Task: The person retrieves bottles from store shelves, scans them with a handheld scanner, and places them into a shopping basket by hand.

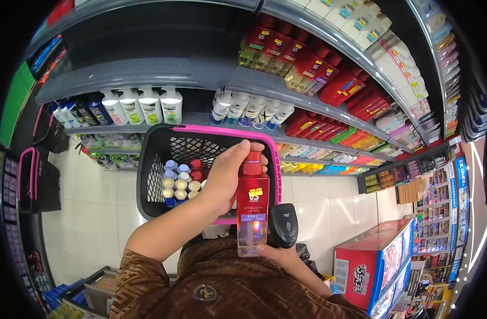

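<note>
My left hand (235,165) is wrapped round the upper part of a red pump bottle (252,204) with a yellow sticker and a clear lower section. At the bottle's base, the thumb of my right hand (275,254) touches it; the other fingers are hidden. A black handheld scanner (284,225) lies just above my right hand, beside the bottle; how it is held cannot be made out. Behind the bottle is a black basket with a pink rim (201,129), with several white-, blue- and red-capped bottles (180,184) inside.
Shelves ahead hold white bottles (147,106), spray cans (251,110) and red bottles (307,69). Black baskets with pink handles (28,181) stand at the left. A red and blue display box (360,260) is at the lower right. Tiled floor (94,212) shows around the basket.
</note>
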`<action>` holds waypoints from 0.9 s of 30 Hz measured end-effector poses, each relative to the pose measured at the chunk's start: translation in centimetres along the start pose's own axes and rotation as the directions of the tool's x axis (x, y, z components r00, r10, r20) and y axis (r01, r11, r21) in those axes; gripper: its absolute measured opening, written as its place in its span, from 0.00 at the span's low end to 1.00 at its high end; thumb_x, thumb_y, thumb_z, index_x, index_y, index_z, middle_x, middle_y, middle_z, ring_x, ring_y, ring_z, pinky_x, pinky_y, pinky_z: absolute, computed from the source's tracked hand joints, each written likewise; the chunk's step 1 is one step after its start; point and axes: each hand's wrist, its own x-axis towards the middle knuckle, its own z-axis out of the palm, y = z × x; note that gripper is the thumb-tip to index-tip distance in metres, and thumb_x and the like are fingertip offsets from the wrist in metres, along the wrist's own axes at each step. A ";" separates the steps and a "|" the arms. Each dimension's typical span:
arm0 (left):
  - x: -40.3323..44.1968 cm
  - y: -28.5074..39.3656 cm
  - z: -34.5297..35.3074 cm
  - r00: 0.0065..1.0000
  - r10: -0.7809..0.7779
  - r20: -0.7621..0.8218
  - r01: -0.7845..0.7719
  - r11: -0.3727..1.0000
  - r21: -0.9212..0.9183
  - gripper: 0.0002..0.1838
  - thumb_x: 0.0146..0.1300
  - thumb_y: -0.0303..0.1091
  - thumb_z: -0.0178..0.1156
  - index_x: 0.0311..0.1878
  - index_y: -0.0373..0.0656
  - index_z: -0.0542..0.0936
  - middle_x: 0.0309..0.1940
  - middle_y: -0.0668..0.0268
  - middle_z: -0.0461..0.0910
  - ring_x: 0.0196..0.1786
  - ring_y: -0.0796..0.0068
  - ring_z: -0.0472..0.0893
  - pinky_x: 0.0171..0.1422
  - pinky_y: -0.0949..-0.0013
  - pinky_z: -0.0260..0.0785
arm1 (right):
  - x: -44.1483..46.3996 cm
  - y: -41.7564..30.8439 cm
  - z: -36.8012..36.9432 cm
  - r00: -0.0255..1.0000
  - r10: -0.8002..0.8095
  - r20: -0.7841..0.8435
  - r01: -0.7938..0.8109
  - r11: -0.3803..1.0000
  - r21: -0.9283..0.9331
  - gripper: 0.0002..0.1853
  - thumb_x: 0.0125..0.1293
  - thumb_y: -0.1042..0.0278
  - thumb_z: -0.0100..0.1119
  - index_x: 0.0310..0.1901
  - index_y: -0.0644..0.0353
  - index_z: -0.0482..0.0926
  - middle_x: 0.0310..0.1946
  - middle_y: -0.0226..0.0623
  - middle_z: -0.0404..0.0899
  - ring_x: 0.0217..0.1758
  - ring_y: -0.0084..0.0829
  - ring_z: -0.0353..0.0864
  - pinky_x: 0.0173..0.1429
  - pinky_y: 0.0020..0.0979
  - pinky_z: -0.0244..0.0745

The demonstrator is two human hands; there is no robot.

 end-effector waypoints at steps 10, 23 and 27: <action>4.0 -6.0 2.5 0.997 -0.072 -0.007 0.072 0.997 0.015 0.22 0.80 0.51 0.53 0.55 0.40 0.78 0.40 0.63 0.83 0.41 0.72 0.84 0.48 0.64 0.81 | -0.1 1.5 -6.7 0.994 0.071 0.080 -0.076 0.995 0.060 0.31 0.58 0.78 0.76 0.62 0.60 0.73 0.49 0.29 0.80 0.50 0.22 0.80 0.54 0.30 0.79; 9.7 -13.4 7.7 0.978 -0.033 -0.204 0.075 0.977 0.200 0.42 0.76 0.48 0.59 0.82 0.43 0.49 0.68 0.59 0.71 0.68 0.68 0.75 0.72 0.61 0.68 | 5.4 1.0 -18.5 0.993 -0.112 -0.039 0.117 0.977 0.178 0.33 0.54 0.68 0.81 0.60 0.62 0.76 0.50 0.33 0.83 0.52 0.25 0.82 0.57 0.35 0.79; 7.7 -17.0 9.4 0.978 0.116 -0.172 -0.024 0.888 0.460 0.49 0.68 0.36 0.70 0.82 0.46 0.48 0.68 0.61 0.71 0.67 0.70 0.74 0.72 0.63 0.67 | 6.5 -1.8 -20.1 0.990 -0.137 0.011 0.131 0.916 -0.380 0.35 0.49 0.54 0.84 0.56 0.63 0.80 0.36 0.40 0.87 0.34 0.35 0.88 0.45 0.35 0.83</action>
